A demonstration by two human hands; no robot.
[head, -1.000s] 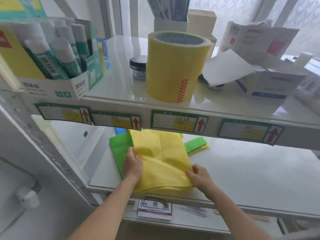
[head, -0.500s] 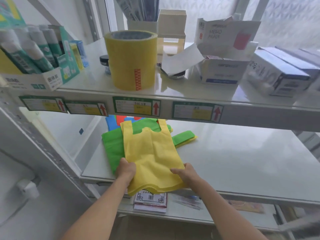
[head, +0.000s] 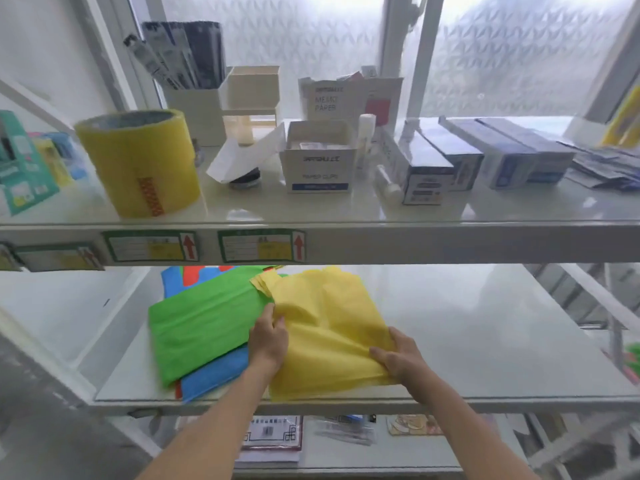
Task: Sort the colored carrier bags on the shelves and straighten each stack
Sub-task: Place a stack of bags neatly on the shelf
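Now your left hand (head: pixel 268 336) and right hand (head: pixel 398 358) each pinch the yellow bags (head: pixel 329 327), lying on the middle shelf (head: pixel 485 334) just right of the green bags (head: pixel 204 323).

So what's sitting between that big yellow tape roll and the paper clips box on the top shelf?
In the head view, a tilted white sheet lies between the tape roll and the paper clips box, resting on a dark round container.
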